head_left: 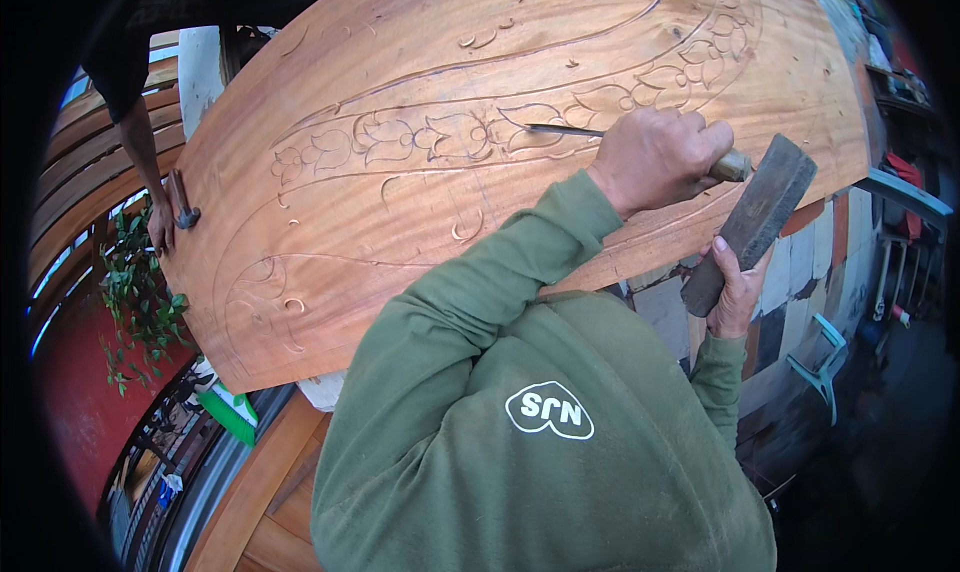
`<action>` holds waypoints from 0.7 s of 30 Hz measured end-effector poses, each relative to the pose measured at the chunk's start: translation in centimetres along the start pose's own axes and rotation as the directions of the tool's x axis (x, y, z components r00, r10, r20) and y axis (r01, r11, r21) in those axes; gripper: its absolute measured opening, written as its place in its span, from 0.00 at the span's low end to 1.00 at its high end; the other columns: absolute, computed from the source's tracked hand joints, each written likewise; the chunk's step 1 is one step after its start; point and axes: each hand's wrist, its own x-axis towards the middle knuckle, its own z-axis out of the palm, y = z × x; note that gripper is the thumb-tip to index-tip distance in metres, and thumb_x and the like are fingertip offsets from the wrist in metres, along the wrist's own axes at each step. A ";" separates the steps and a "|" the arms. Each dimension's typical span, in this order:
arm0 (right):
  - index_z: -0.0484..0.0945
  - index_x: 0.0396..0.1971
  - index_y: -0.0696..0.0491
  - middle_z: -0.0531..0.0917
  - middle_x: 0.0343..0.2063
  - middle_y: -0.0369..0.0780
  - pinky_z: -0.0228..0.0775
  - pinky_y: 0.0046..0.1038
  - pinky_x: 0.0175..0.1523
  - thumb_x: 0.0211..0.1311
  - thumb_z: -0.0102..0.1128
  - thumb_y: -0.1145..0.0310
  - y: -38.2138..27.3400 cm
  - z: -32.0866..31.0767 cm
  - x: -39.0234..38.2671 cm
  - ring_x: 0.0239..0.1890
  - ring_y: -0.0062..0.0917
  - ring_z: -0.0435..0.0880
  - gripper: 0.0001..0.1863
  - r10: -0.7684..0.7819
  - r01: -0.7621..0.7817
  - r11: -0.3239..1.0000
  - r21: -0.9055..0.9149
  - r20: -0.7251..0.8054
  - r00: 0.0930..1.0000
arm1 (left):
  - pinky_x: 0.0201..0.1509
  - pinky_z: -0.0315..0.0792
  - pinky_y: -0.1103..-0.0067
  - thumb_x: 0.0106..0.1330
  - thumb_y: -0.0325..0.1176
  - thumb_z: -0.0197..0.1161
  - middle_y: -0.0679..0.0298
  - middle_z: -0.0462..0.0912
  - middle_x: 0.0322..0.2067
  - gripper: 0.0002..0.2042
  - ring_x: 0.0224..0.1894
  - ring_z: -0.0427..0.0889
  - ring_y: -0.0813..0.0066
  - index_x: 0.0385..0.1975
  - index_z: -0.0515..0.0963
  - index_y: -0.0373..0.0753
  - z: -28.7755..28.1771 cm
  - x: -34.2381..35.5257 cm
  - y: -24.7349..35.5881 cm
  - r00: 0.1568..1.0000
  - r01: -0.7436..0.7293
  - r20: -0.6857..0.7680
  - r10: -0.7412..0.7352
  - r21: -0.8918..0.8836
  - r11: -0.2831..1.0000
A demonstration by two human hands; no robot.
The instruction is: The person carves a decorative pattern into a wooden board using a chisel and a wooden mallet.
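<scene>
My left hand point(655, 162) grips the handle point(732, 167) of a chisel, whose thin dark blade point(565, 130) points left, its tip over carved floral outlines on a large reddish-wood board point(380, 217). Below and to the right of it, my right hand point(738, 287) holds a dark, worn wooden block point(750, 222) by its lower part, with the upper end raised beside the chisel handle. Several curled shavings lie on the board around the carved lines.
At the left, another person's arm point(140, 147) and hand reach the board's edge beside a hammer point(181, 197). A leafy plant point(140, 302), slatted woodwork and a green bristled brush point(230, 412) are beyond. Light-blue brackets point(815, 372) and patchwork tiles point(770, 362) show at the right.
</scene>
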 end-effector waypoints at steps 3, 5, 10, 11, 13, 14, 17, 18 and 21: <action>0.65 0.65 0.54 0.80 0.39 0.39 0.81 0.29 0.42 0.59 0.74 0.73 -0.6 0.0 0.2 0.35 0.24 0.84 0.36 -0.018 0.018 1.000 0.011 0.022 1.000 | 0.25 0.75 0.68 0.53 0.48 0.76 0.65 0.77 0.22 0.19 0.25 0.84 0.63 0.30 0.73 0.45 -0.2 0.3 -0.3 0.999 0.027 -0.020 -0.027 0.025 0.999; 0.65 0.65 0.54 0.80 0.39 0.39 0.81 0.29 0.43 0.58 0.74 0.73 -1.0 -0.3 0.5 0.35 0.24 0.85 0.36 -0.027 0.026 0.999 0.039 0.029 0.999 | 0.24 0.75 0.68 0.53 0.47 0.77 0.65 0.77 0.22 0.19 0.25 0.84 0.63 0.31 0.73 0.45 -0.3 0.6 -0.3 0.999 0.033 -0.037 -0.032 0.037 0.999; 0.66 0.65 0.54 0.80 0.42 0.40 0.80 0.30 0.48 0.57 0.74 0.74 -2.2 -1.9 1.9 0.39 0.25 0.85 0.36 -0.091 0.085 0.991 0.102 0.059 0.994 | 0.24 0.74 0.68 0.52 0.43 0.77 0.66 0.78 0.22 0.18 0.25 0.83 0.65 0.31 0.73 0.46 -0.3 1.0 -0.4 0.988 0.040 -0.153 -0.039 0.003 0.999; 0.66 0.65 0.54 0.80 0.43 0.40 0.79 0.30 0.51 0.56 0.74 0.75 -2.6 -2.4 2.2 0.42 0.25 0.84 0.37 -0.180 0.178 0.984 0.027 0.108 0.978 | 0.24 0.74 0.68 0.52 0.43 0.77 0.66 0.78 0.22 0.18 0.25 0.83 0.65 0.31 0.73 0.46 -0.4 1.0 -0.4 0.987 0.043 -0.155 -0.041 0.011 0.999; 0.66 0.65 0.54 0.80 0.44 0.41 0.78 0.30 0.53 0.56 0.74 0.76 -3.8 -2.8 2.5 0.44 0.26 0.84 0.37 -0.263 0.273 0.961 -0.041 0.169 0.950 | 0.24 0.73 0.69 0.51 0.43 0.78 0.66 0.78 0.21 0.18 0.24 0.83 0.66 0.30 0.73 0.46 -0.7 0.8 -0.6 0.994 0.013 -0.107 -0.012 0.006 1.000; 0.65 0.66 0.54 0.81 0.45 0.41 0.77 0.30 0.54 0.55 0.74 0.77 -4.7 -2.8 2.6 0.46 0.26 0.83 0.38 -0.286 0.296 0.953 -0.059 0.140 0.948 | 0.24 0.73 0.69 0.51 0.43 0.78 0.66 0.78 0.21 0.18 0.24 0.83 0.66 0.30 0.73 0.46 -0.8 0.6 -0.5 0.994 0.016 -0.108 -0.015 0.009 1.000; 0.68 0.66 0.58 0.81 0.48 0.43 0.79 0.31 0.54 0.57 0.71 0.78 -5.6 -3.3 3.8 0.47 0.28 0.83 0.35 -0.431 0.431 0.902 0.015 0.083 0.898 | 0.24 0.73 0.70 0.50 0.42 0.78 0.66 0.77 0.21 0.17 0.24 0.82 0.66 0.29 0.74 0.46 -1.2 0.0 -0.2 0.996 -0.016 -0.089 0.016 0.000 1.000; 0.69 0.64 0.59 0.82 0.47 0.43 0.79 0.32 0.54 0.59 0.69 0.77 -5.8 -3.0 3.8 0.47 0.29 0.84 0.32 -0.418 0.418 0.902 0.103 -0.023 0.908 | 0.24 0.72 0.70 0.49 0.42 0.78 0.66 0.77 0.20 0.17 0.23 0.82 0.66 0.29 0.74 0.47 -1.3 -0.1 -0.2 0.994 -0.039 -0.106 0.037 -0.020 0.999; 0.71 0.61 0.60 0.83 0.45 0.43 0.80 0.32 0.52 0.61 0.67 0.74 -5.2 -2.6 3.7 0.46 0.29 0.85 0.28 -0.259 0.231 0.915 0.332 0.041 0.965 | 0.24 0.72 0.70 0.49 0.43 0.79 0.66 0.77 0.20 0.18 0.24 0.82 0.66 0.29 0.74 0.47 -1.4 -0.8 -0.1 0.988 -0.037 -0.148 0.031 -0.035 0.999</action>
